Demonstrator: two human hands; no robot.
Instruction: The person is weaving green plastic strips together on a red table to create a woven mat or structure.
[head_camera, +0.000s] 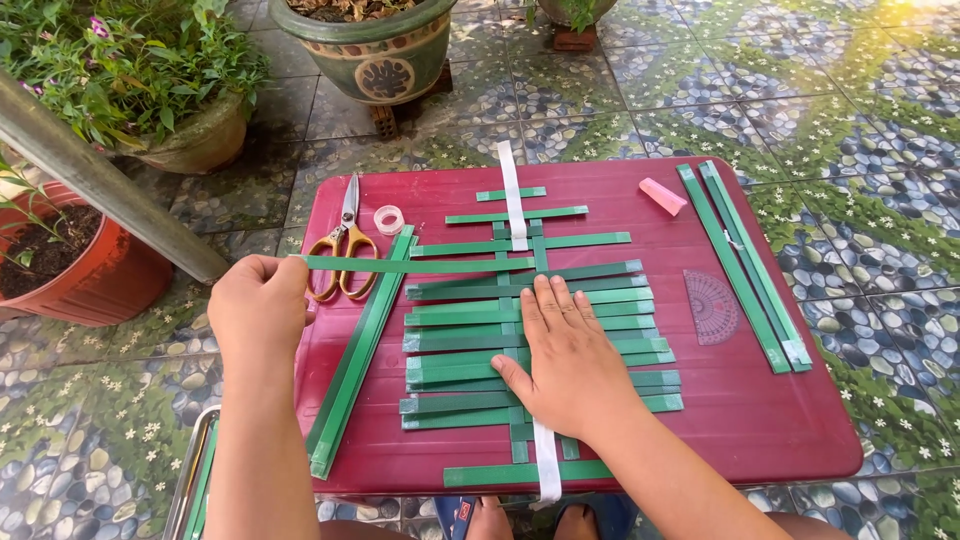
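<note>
A flat weave of green strips (470, 345) lies on the dark red table (780, 420), crossed lengthwise by a white strip (512, 200). My right hand (565, 360) presses flat on the weave's middle, fingers spread. My left hand (262, 305) is at the table's left edge, pinching the end of a single green strip (420, 265) that runs rightward into the upper rows of the weave.
Orange-handled scissors (345, 250) and a roll of clear tape (389, 219) lie at the back left. Loose green strips lie at the left (360, 350) and right (745, 265). A pink eraser (663, 196) and a protractor (712, 305) sit at the right. Potted plants (150, 90) stand beyond on tiled floor.
</note>
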